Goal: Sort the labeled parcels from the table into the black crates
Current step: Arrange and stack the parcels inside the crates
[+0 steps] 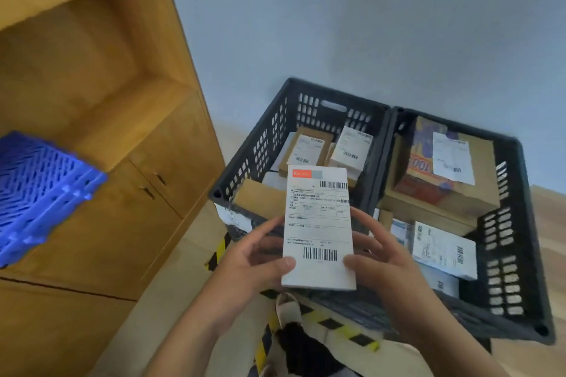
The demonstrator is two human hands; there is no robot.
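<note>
Two black perforated plastic crates sit side by side on the pale floor, their inner walls touching, backed against a blue-grey wall (337, 24). The left black crate (263, 144) holds several small brown cardboard boxes (307, 147) with white labels; the right black crate (517, 223) carries a larger printed cardboard box (428, 174) on top of flat white-labelled packets (444, 249). A strip of yellow-and-black hazard tape (343, 329) runs along the floor just in front of the crates. To the left stands a tall light-wood cabinet (107, 101) with an open shelf and closed doors below, and a bright blue slatted plastic crate (39, 184) juts in at the left edge. Bare floor shows only in the narrow gap between cabinet and crates.

A flat white rectangular parcel with a barcode shipping label (318, 229) is held upright above the near rim of the left crate, close to where the two crates meet. The left hand (254, 257) grips its lower left edge, thumb on the face; the right hand (379, 257) grips its lower right edge the same way.
</note>
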